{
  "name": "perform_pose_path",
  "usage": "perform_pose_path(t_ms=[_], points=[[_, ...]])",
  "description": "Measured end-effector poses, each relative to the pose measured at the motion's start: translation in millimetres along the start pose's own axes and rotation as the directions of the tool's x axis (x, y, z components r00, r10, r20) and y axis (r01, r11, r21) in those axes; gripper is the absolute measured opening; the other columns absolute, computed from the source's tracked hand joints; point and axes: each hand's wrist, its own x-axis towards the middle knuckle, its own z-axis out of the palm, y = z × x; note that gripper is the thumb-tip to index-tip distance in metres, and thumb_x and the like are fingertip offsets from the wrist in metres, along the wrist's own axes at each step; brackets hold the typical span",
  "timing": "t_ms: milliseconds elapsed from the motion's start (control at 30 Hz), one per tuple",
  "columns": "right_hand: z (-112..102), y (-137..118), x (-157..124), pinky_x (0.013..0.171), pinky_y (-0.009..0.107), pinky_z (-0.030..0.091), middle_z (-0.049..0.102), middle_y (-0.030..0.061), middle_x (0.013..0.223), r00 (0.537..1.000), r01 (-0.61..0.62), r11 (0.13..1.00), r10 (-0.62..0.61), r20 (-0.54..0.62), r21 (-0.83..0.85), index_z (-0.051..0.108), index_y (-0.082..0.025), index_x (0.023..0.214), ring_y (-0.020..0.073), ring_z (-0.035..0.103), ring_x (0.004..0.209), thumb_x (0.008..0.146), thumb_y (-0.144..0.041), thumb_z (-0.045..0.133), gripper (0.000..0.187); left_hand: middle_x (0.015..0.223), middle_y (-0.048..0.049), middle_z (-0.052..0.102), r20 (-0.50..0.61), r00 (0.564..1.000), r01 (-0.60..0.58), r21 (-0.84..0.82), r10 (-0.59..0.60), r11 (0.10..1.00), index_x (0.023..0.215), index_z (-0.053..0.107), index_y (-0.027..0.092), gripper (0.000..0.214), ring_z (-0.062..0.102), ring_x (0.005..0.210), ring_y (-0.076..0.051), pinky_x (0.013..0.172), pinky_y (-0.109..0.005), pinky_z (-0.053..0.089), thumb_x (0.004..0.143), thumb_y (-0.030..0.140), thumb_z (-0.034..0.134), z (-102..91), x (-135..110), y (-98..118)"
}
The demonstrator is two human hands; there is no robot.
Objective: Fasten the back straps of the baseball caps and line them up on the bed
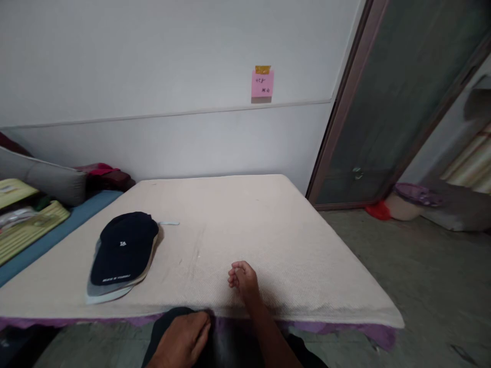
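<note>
My right hand (244,280) hangs just over the front part of the cream-coloured covered bed or table (268,230). Its fingers are loosely bent and a little apart, with nothing between them. On my dark-clothed left leg rests my left hand (184,335), back up, its fingers folded in with no object showing. To the left lies a stack of baseball caps (123,250), brims toward me. Navy is the top one, with a small white emblem and white lettering on the brim; grey, tan and pale brims peek out beneath. A light strap sticks out at the back.
A grey cushion (46,176) and yellow-green slatted pieces (34,230) lie on a blue surface at the left. A pink note (262,83) is taped to the white wall. Right of the bed are a sliding door (376,117) and a lined bin (406,204).
</note>
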Motion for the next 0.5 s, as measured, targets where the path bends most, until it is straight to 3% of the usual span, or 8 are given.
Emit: perform_pose_path(t_ms=[133, 267, 500], points=[[-11.7, -3.2, -9.0, 0.04, 0.023, 0.043, 0.059, -0.0014, 0.058, 0.999, 0.017, 1.0, -0.018, -0.045, -0.02, 0.053, -0.016, 0.077, 0.0115, 0.055, 0.044, 0.064, -0.028, 0.057, 0.018, 0.071, -0.0001, 0.064, -0.001, 1.0, 0.014, 0.013, -0.014, 1.0, 0.079, 0.051, 0.023, 0.021, 0.06, 0.063, -0.017, 0.057, -0.027, 0.036, 0.091, 0.024, 0.034, -0.4, 5.5, 1.9], [-17.6, -4.9, -18.2, 0.04, 0.024, 0.044, 0.059, -0.0014, 0.058, 0.994, 0.037, 0.998, -0.042, -0.102, -0.05, 0.053, -0.016, 0.077, 0.0117, 0.055, 0.044, 0.062, -0.029, 0.061, 0.021, 0.07, -0.0012, 0.064, -0.033, 0.999, 0.039, -0.021, -0.04, 0.999, 0.078, 0.052, 0.023, 0.023, 0.06, 0.063, -0.017, 0.058, -0.028, 0.036, 0.091, 0.025, 0.032, -4.3, -6.5, -9.1], [0.8, 0.1, -19.3, 0.034, 0.017, 0.033, 0.055, -0.0048, 0.053, 0.967, 0.039, 0.992, -0.068, -0.247, -0.121, 0.052, -0.018, 0.074, 0.0082, 0.049, 0.039, 0.059, -0.029, 0.061, 0.02, 0.072, 0.0001, 0.065, -0.026, 0.972, 0.228, -0.151, -0.235, 0.962, 0.075, 0.053, 0.025, 0.024, 0.061, 0.067, -0.017, 0.059, -0.028, 0.035, 0.089, 0.027, 0.034, -1.6, -39.8, -45.6]])
